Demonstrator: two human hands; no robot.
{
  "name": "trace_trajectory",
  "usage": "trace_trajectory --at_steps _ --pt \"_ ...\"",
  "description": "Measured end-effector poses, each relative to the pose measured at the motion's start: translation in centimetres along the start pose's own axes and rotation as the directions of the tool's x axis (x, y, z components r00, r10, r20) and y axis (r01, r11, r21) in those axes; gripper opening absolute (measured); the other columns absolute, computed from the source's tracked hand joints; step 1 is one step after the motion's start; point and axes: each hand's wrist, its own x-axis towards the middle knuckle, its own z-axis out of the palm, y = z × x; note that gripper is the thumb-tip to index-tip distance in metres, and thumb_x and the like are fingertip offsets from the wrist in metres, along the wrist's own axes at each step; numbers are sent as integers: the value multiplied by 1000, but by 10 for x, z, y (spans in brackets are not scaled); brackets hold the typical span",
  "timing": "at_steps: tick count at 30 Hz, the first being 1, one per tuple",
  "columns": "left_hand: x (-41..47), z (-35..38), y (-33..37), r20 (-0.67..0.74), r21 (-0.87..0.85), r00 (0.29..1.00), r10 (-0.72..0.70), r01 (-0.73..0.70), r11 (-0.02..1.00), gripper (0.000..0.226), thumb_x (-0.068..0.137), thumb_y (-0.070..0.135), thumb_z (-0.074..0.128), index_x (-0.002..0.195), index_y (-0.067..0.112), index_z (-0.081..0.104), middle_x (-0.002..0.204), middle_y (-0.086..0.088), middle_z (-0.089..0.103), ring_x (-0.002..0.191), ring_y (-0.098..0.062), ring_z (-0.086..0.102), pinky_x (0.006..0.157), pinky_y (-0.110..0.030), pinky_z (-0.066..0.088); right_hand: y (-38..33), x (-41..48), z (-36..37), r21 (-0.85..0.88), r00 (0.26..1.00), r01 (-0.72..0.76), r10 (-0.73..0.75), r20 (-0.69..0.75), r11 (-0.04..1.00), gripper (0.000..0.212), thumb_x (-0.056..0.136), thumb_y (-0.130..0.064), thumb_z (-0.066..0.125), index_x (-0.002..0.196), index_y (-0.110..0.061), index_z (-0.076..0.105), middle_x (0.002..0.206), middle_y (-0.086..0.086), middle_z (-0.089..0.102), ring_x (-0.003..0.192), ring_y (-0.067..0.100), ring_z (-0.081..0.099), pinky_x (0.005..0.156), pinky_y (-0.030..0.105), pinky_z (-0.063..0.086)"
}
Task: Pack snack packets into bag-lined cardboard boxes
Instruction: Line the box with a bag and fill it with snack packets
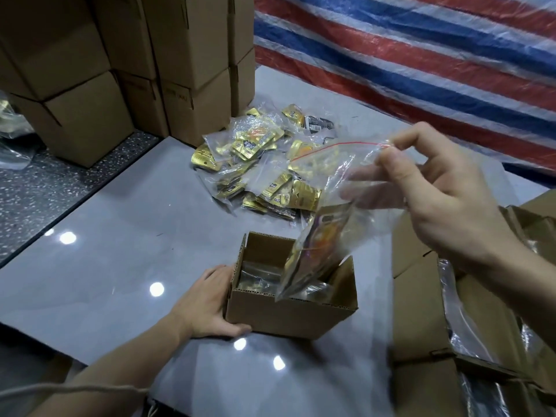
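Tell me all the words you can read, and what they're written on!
Nothing reads clearly.
Gold packets: print too blurred.
Dark packet: white print too small.
Stacked boxes: faint print, unreadable.
Bag in the right hand: packet inside blurred.
Box in the left hand: no print shows.

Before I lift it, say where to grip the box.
Take the box by its left wall, from the left, as the left hand does: its top is open and the bag hangs over it from the right hand, blocking the top.
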Motion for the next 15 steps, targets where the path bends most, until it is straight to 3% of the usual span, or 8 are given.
trace_trajectory --at_steps 4,8,12,15 --pt "0 1 -1 -6 16 1000 0 0 1000 81 59 77 72 127 39 53 116 32 42 111 10 35 107 -9 18 1 -1 7 -76 996 55 -60 -73 996 12 106 -13 46 96 -9 50 93 11 74 84 18 76 65 28 61" --pt "0 3 -3 -7 35 1000 -4 5 999 90 59 82 68 134 35 52 122 21 51 118 1 42 108 -10 18 2 -4 10 -179 983 73 -101 -153 981 11 106 -18 48 101 -9 51 94 1 76 72 17 76 61 41 61" --pt "1 3 -5 -12 63 1000 7 -6 998 88 59 80 70 131 31 57 122 18 54 119 1 42 109 -12 18 12 -13 24 -181 994 51 -68 -90 982 9 106 -15 49 100 -9 52 92 2 75 67 18 75 58 46 61" --pt "2 6 -6 -9 75 1000 4 -3 997 80 58 79 72 124 36 57 117 23 52 117 3 44 107 -13 21 21 -20 34 -136 998 26 -18 61 990 10 105 -13 48 95 -16 52 94 1 76 66 19 75 61 49 60"
